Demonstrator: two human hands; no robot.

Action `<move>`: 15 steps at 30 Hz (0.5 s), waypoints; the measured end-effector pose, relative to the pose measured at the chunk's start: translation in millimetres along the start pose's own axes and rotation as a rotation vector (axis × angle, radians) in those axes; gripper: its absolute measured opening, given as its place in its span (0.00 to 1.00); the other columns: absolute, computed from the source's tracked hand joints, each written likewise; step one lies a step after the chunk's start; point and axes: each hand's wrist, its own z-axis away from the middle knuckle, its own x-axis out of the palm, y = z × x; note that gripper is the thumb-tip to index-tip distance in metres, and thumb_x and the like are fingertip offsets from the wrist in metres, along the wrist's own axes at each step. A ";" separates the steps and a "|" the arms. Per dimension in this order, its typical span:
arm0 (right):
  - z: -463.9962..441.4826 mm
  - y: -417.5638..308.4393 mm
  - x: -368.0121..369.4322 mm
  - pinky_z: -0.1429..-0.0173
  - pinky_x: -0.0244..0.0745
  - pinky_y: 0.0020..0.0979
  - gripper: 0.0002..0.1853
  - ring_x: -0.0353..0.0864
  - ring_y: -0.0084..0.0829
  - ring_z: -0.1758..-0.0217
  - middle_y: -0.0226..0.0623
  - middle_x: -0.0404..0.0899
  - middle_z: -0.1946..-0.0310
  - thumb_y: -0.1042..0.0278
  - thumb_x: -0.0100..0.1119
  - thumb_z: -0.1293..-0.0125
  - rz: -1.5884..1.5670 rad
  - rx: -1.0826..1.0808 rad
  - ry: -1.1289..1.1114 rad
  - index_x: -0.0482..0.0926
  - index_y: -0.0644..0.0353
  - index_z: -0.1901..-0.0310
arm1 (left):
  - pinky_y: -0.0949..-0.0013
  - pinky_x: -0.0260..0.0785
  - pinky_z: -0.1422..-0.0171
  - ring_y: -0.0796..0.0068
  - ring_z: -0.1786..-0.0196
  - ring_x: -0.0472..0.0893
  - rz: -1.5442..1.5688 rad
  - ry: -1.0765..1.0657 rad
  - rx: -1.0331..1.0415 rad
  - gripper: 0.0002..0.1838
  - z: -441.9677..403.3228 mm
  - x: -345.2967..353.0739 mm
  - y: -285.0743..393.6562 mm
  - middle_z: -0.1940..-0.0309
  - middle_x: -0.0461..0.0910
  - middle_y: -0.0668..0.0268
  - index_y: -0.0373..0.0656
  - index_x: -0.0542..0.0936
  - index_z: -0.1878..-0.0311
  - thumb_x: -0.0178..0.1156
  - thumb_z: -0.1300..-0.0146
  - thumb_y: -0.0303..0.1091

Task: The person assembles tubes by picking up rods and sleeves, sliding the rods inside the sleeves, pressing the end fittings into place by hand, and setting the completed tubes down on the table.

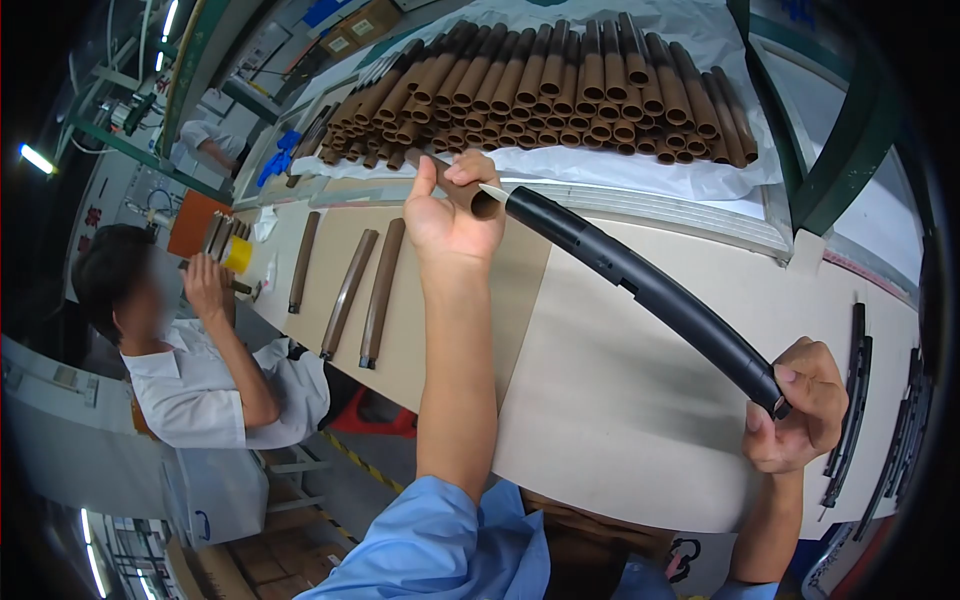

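From here I count one left hand (pixel 455 220) and one right hand (pixel 805 410), one held brown tube (pixel 460 190), one held black piece (pixel 660 290), three loose brown tubes (pixel 382 295), dozens of piled brown tubes (pixel 560 85), too overlapped to number, several black pieces (pixel 852 415) at the right, one yellow cylinder (pixel 238 254), and two other people (pixel 195 370).

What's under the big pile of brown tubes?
A white sheet shows along the front and right of the pile. Directly beneath, the tubes hide it; what the sheet covers can't be seen.
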 end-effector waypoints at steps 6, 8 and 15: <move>-0.6 -0.1 0.7 0.80 0.56 0.22 0.18 0.64 0.23 0.84 0.37 0.71 0.77 0.73 0.63 0.57 -0.006 -0.005 -0.018 0.74 0.63 0.60 | 0.72 0.65 0.74 0.73 0.76 0.66 -0.081 0.164 0.139 0.23 -3.7 2.0 -4.0 0.78 0.62 0.64 0.36 0.63 0.70 0.38 0.27 0.48; -0.9 -0.2 2.0 0.80 0.57 0.22 0.18 0.64 0.23 0.84 0.37 0.71 0.77 0.73 0.64 0.57 -0.005 -0.009 -0.014 0.74 0.62 0.60 | 0.73 0.65 0.74 0.74 0.77 0.66 -0.079 0.099 0.087 0.24 -3.5 -2.7 -2.0 0.78 0.62 0.65 0.36 0.63 0.69 0.37 0.27 0.50; -3.7 -3.5 6.3 0.81 0.58 0.22 0.17 0.65 0.23 0.85 0.34 0.71 0.81 0.72 0.65 0.57 -0.006 0.021 -0.033 0.75 0.61 0.62 | 0.75 0.66 0.74 0.76 0.77 0.68 -0.046 0.038 0.054 0.25 -5.4 -6.4 -0.3 0.77 0.64 0.66 0.34 0.63 0.65 0.38 0.28 0.52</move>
